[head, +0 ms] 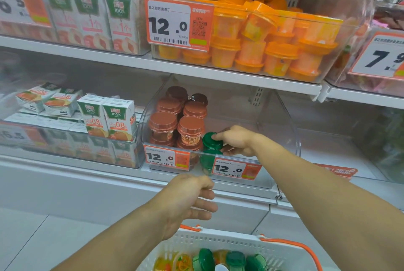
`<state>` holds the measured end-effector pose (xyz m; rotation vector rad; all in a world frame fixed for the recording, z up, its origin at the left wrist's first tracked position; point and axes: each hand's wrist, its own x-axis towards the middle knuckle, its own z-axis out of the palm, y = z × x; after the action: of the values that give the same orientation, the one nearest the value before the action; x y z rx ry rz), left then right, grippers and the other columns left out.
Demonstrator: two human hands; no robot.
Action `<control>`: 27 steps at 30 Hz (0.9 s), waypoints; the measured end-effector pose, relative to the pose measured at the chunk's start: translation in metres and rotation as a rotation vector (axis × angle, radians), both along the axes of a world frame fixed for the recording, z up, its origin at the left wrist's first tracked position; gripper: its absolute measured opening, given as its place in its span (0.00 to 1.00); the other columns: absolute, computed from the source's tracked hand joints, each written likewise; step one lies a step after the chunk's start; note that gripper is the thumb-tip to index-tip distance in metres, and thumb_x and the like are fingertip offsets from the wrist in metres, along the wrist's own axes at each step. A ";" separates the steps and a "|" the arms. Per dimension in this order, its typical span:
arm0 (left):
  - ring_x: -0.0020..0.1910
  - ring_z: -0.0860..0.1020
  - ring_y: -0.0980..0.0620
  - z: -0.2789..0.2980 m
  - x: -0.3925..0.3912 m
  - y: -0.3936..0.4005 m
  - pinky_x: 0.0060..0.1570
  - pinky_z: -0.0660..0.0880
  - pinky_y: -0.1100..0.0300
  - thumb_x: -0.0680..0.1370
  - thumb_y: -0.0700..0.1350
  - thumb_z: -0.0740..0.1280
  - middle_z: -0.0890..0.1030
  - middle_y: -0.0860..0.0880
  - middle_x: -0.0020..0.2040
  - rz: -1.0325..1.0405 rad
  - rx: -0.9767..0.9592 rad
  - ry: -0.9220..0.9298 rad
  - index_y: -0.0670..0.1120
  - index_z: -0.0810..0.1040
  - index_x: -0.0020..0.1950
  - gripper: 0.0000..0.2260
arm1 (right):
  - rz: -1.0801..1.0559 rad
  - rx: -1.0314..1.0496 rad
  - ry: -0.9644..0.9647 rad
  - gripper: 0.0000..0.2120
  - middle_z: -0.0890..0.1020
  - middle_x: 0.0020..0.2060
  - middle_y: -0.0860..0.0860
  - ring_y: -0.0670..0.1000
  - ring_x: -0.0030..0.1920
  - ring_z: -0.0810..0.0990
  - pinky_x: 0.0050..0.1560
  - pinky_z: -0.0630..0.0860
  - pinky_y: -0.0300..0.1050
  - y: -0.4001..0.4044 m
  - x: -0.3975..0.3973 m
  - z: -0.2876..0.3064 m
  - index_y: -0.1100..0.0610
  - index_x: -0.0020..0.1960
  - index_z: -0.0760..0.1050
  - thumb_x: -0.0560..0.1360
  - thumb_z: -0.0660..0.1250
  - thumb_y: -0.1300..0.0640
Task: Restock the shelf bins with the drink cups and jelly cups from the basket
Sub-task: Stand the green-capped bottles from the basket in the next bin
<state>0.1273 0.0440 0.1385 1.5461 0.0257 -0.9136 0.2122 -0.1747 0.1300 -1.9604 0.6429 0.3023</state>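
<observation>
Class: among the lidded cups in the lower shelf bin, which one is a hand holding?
The green-lidded cup, gripped by the right hand; the brown-lidded cups beside it stand untouched.

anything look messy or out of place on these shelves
Mostly the orange cup bin on the upper shelf: several cups lie tipped or on their sides on the pile, not stacked. On the lower shelf two juice cartons lie toppled beside upright ones. The brown-lidded cups stand in neat stacks.
</observation>
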 end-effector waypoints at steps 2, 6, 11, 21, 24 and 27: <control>0.44 0.84 0.45 -0.002 -0.002 -0.001 0.41 0.80 0.55 0.79 0.44 0.66 0.82 0.39 0.53 -0.015 0.011 -0.007 0.39 0.78 0.57 0.10 | 0.033 -0.008 0.000 0.15 0.83 0.46 0.54 0.50 0.37 0.79 0.36 0.76 0.40 -0.002 -0.003 0.000 0.63 0.62 0.76 0.79 0.68 0.56; 0.44 0.84 0.44 -0.005 -0.008 -0.002 0.43 0.80 0.54 0.79 0.44 0.66 0.81 0.41 0.51 -0.081 0.043 -0.014 0.40 0.78 0.56 0.10 | 0.131 -0.146 0.008 0.21 0.82 0.53 0.55 0.51 0.45 0.82 0.44 0.79 0.44 -0.005 -0.013 0.012 0.63 0.68 0.71 0.80 0.66 0.52; 0.41 0.84 0.45 -0.012 -0.014 -0.007 0.44 0.80 0.54 0.80 0.44 0.64 0.83 0.41 0.50 -0.131 0.085 -0.067 0.40 0.77 0.55 0.09 | 0.240 -0.787 -0.422 0.14 0.81 0.52 0.52 0.53 0.53 0.81 0.55 0.77 0.49 0.004 -0.052 0.047 0.57 0.60 0.78 0.79 0.66 0.51; 0.39 0.75 0.49 -0.115 -0.050 -0.024 0.37 0.71 0.58 0.77 0.43 0.62 0.78 0.46 0.38 -0.703 0.648 -0.545 0.45 0.74 0.37 0.08 | 0.550 -0.692 -0.527 0.08 0.75 0.44 0.45 0.46 0.40 0.74 0.43 0.72 0.43 0.038 -0.197 -0.100 0.55 0.53 0.78 0.77 0.62 0.57; 0.45 0.76 0.47 -0.150 -0.073 -0.030 0.41 0.72 0.57 0.79 0.43 0.62 0.80 0.44 0.46 -0.794 0.704 -0.583 0.46 0.75 0.44 0.05 | 0.660 -0.758 -0.136 0.12 0.76 0.57 0.50 0.53 0.54 0.78 0.53 0.75 0.48 0.015 -0.242 -0.166 0.52 0.61 0.76 0.79 0.61 0.54; 0.55 0.76 0.43 -0.185 -0.107 -0.028 0.48 0.72 0.53 0.79 0.46 0.62 0.77 0.42 0.57 -0.743 0.767 -0.602 0.42 0.70 0.64 0.15 | 0.609 -0.724 0.031 0.15 0.77 0.59 0.50 0.53 0.58 0.77 0.58 0.75 0.49 -0.005 -0.271 -0.194 0.51 0.63 0.77 0.79 0.62 0.51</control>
<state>0.0199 0.0160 -0.0470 2.5865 -0.7503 -1.0111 -0.0587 -0.1792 -0.0642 -2.8401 0.1457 0.5206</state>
